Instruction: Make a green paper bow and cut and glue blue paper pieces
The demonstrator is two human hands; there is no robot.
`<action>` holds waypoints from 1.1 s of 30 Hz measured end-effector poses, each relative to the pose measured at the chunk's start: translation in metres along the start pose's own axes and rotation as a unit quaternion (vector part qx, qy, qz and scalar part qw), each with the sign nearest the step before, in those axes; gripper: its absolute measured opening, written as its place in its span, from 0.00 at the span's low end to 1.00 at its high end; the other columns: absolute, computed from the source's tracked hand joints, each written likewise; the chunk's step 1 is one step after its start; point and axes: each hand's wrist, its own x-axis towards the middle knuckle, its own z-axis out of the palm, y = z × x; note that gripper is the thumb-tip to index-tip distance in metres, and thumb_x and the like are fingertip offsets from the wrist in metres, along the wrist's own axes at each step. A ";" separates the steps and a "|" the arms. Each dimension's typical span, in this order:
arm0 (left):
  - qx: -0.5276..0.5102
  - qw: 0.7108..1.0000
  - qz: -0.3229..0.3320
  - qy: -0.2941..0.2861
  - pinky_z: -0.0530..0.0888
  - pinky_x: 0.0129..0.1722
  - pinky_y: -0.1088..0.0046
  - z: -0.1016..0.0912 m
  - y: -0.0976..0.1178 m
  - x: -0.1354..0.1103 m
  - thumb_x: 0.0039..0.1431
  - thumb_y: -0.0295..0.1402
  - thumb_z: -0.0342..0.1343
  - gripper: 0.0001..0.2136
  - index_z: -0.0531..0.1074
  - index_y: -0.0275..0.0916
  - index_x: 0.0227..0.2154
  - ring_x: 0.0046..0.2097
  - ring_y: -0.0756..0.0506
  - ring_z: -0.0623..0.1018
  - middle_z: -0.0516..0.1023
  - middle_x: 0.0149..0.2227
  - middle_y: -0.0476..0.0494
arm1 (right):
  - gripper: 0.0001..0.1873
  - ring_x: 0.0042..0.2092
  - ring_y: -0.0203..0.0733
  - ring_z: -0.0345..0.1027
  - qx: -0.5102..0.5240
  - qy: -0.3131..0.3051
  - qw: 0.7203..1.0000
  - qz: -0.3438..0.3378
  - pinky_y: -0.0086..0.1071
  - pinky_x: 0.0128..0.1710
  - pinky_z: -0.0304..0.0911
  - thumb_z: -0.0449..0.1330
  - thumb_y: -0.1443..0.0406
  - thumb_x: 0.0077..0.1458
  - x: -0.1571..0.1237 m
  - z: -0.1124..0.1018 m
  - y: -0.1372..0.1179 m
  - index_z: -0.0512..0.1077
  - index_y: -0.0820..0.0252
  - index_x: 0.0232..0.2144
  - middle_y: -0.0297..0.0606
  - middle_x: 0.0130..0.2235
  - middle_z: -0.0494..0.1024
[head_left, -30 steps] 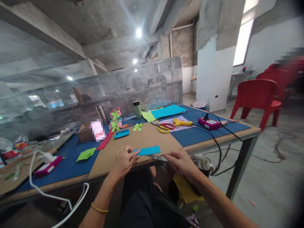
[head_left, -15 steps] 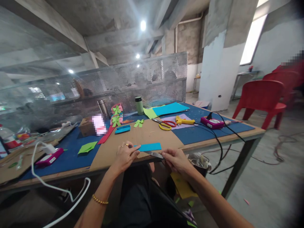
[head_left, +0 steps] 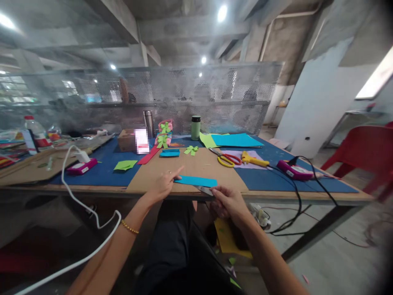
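Observation:
A blue paper strip [head_left: 197, 180] lies near the front edge of a brown cardboard sheet [head_left: 196, 166] on the table. My left hand [head_left: 164, 186] pinches the strip's left end, index finger stretched along it. My right hand [head_left: 229, 200] is closed on a pair of scissors [head_left: 205, 190] at the table's edge; the silver blades point left, just under the strip's right part.
Red-and-yellow scissors [head_left: 225, 158], a yellow glue gun [head_left: 253, 159] and a magenta device [head_left: 294, 172] with black cable lie to the right. Green bows [head_left: 190, 150], blue sheets [head_left: 235, 140], a green bottle [head_left: 195, 127] and a mesh screen [head_left: 184, 98] stand behind. A red chair [head_left: 365, 153] is right.
The view has swung left and down. The strip and both hands stay together at the table's front edge; my left index finger now points out along the strip.

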 end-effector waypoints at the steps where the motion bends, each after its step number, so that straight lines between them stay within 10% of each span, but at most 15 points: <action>1: 0.001 1.000 0.001 0.002 0.65 0.59 0.59 0.000 0.000 0.000 0.60 0.22 0.42 0.33 0.58 0.45 0.69 0.52 0.42 0.73 0.82 0.49 0.46 | 0.25 0.11 0.28 0.50 -0.001 -0.001 1.000 0.006 0.24 0.11 0.42 0.65 0.46 0.46 -0.002 -0.002 -0.001 0.74 0.60 0.35 0.22 0.13 0.63; 33: -0.047 0.999 -0.004 0.016 0.69 0.58 0.59 0.003 -0.006 0.002 0.55 0.21 0.42 0.38 0.54 0.43 0.71 0.50 0.45 0.77 0.81 0.46 0.44 | 0.25 0.10 0.26 0.47 0.026 -0.049 0.998 0.019 0.22 0.10 0.39 0.64 0.45 0.46 -0.002 0.021 -0.012 0.70 0.60 0.34 0.22 0.14 0.65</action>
